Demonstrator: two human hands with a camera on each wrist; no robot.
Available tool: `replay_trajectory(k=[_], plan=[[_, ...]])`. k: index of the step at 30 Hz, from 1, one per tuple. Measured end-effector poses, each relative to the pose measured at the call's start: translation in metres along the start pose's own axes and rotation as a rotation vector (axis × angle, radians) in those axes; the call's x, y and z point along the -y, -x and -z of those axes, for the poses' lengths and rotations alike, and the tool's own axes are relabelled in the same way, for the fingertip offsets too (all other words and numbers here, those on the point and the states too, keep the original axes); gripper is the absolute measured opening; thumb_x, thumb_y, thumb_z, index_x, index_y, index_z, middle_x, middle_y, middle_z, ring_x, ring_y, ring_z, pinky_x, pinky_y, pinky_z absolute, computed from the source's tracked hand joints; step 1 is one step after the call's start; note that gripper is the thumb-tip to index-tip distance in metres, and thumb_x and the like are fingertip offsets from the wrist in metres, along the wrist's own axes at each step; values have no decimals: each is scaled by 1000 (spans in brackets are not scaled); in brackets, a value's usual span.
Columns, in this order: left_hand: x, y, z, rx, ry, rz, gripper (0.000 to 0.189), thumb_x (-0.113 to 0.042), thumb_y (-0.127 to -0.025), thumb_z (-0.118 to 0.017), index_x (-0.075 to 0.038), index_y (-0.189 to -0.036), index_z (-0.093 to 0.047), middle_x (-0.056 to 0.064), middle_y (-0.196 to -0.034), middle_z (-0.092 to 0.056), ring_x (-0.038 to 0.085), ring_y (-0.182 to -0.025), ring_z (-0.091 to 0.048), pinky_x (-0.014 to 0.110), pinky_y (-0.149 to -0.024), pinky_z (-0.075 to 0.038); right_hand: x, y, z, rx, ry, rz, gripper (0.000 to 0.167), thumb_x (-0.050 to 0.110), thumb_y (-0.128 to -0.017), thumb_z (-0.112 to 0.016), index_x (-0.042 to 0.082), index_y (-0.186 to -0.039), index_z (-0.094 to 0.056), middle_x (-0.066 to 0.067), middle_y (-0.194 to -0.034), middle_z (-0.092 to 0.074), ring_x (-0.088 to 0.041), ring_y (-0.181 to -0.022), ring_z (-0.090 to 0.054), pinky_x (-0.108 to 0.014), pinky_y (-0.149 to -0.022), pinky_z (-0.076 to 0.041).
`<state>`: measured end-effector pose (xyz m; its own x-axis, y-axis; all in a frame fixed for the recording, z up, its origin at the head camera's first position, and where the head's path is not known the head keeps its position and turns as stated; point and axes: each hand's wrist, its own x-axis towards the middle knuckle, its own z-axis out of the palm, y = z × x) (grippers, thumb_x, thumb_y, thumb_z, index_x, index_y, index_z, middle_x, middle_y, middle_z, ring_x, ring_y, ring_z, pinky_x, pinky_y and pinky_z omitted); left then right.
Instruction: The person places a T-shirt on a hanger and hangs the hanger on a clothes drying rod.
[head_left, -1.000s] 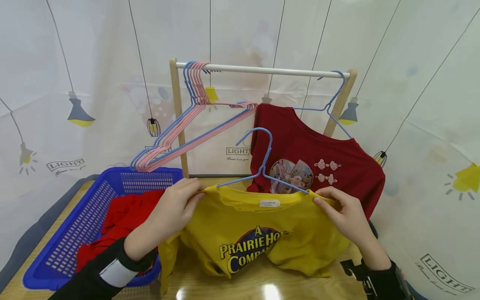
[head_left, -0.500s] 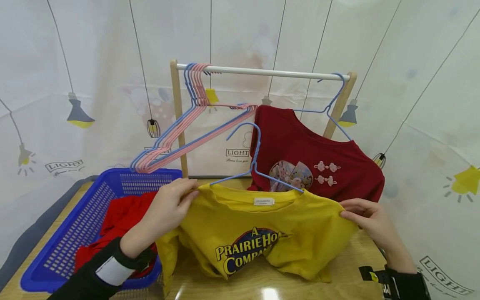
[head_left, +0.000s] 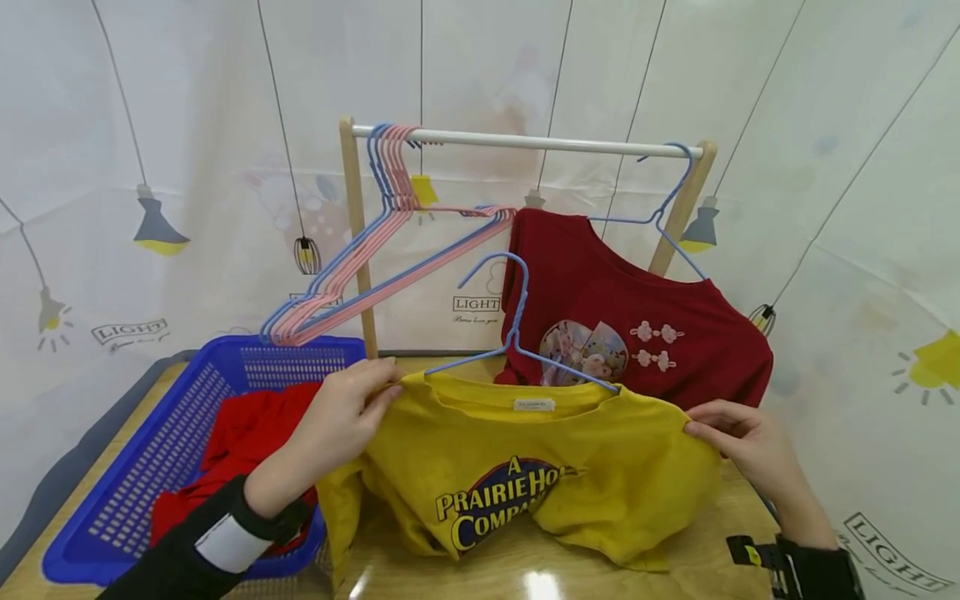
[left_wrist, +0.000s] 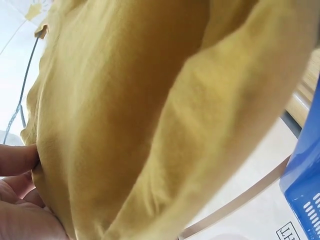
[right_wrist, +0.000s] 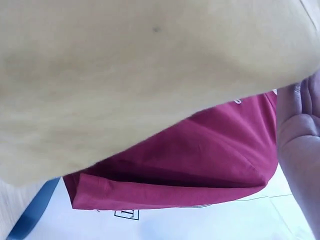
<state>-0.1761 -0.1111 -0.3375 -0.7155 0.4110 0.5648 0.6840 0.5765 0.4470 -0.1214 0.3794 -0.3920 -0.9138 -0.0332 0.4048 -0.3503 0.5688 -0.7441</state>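
A yellow shirt [head_left: 592, 450] with printed lettering hangs spread between both hands above the table. Its neckline sits over a blue hanger [head_left: 513, 333], whose hook points up and left; the hanger's lower part is hidden inside. My left hand [head_left: 337, 421] pinches the shirt at the shoulder on the left, close to the hanger's end. Farther out on the other side, my right hand [head_left: 757, 454] pinches the shoulder edge between thumb and fingers. In the left wrist view the yellow cloth [left_wrist: 115, 110] fills most of the picture, with fingertips gripping its edge.
Behind stands a clothes rack with a white rail [head_left: 525, 142]. Several pink and blue hangers [head_left: 390, 225] hang at its left. A dark red shirt [head_left: 637, 308] on a blue hanger hangs at its right. A blue basket [head_left: 135, 475] holds red clothing [head_left: 255, 433] on the wooden table [head_left: 720, 542].
My right hand has let the hanger end go and slid outward along the yellow shirt's shoulder. The hanger shifted left, then slightly back. My left hand has kept its hold.
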Motion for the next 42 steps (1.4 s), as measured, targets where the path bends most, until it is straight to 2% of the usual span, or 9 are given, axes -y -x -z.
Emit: replay_trajectory(k=[5, 8, 11, 16, 24, 29, 32, 37, 42], plan=[[-2, 0, -1, 14, 14, -14, 11, 2, -94, -65, -8, -94, -69, 1, -84, -65, 12, -76, -52, 27, -69, -51, 17, -6, -10, 36, 24, 147, 24, -3, -99, -55, 3, -117, -70, 29, -107, -69, -1, -77, -61, -19, -60, -49], [-4, 0, -3, 27, 23, -36, 12, 3, -94, -65, -8, -93, -68, 1, -82, -62, 11, -76, -50, 26, -68, -50, 33, -12, -17, 52, 68, 251, 30, -9, -92, -64, 4, -118, -70, 29, -112, -68, 6, -84, -65, -11, -69, -52], [-7, 0, -4, 36, 29, -52, 12, 3, -94, -65, -8, -93, -68, 0, -81, -60, 10, -74, -50, 25, -67, -49, 47, -16, -24, 57, 127, 341, 37, -12, -83, -72, 9, -113, -73, 24, -108, -70, 8, -84, -66, -10, -70, -54], [-9, -1, -6, 44, 39, -59, 11, 2, -94, -65, -9, -95, -69, 0, -83, -62, 10, -76, -52, 25, -68, -50, 65, -18, -33, 42, 212, 443, 37, -11, -75, -79, 15, -101, -76, 6, -92, -76, 7, -75, -63, -9, -67, -52], [-13, -3, -8, 31, 13, -67, 9, 0, -95, -65, -8, -95, -69, 2, -84, -66, 11, -76, -55, 28, -70, -52, 70, -15, -45, -47, 262, 476, 37, -13, -74, -79, 14, -99, -76, 0, -86, -74, 3, -70, -56, -7, -66, -47], [-16, -4, -9, 45, -54, -44, 6, -2, -96, -65, -8, -98, -66, 2, -89, -67, 13, -78, -56, 31, -73, -54, 67, -12, -50, -113, 266, 532, 37, -15, -72, -79, 10, -99, -74, -3, -86, -74, 4, -73, -56, -6, -70, -47], [-19, -4, -9, 51, -70, -42, 7, -5, -95, -67, -9, -101, -67, 2, -92, -68, 13, -81, -58, 32, -74, -56, 66, -10, -49, -137, 285, 529, 34, -13, -73, -79, 9, -98, -74, -3, -86, -74, 7, -78, -58, -4, -75, -48], [-22, -5, -5, -16, -93, -31, 19, -14, -92, -74, -10, -111, -70, 5, -102, -71, 19, -93, -65, 36, -80, -58, 67, -6, -43, -179, 331, 511, 31, -14, -71, -79, 6, -95, -74, -4, -85, -74, 11, -80, -58, -3, -77, -48], [-21, 2, 5, -115, -101, 10, 23, -10, -91, -75, -7, -113, -70, 7, -104, -68, 21, -97, -66, 39, -81, -58, 65, -1, -37, -221, 353, 501, 33, -16, -68, -79, 4, -94, -74, -6, -84, -74, 12, -79, -59, -2, -80, -47]])
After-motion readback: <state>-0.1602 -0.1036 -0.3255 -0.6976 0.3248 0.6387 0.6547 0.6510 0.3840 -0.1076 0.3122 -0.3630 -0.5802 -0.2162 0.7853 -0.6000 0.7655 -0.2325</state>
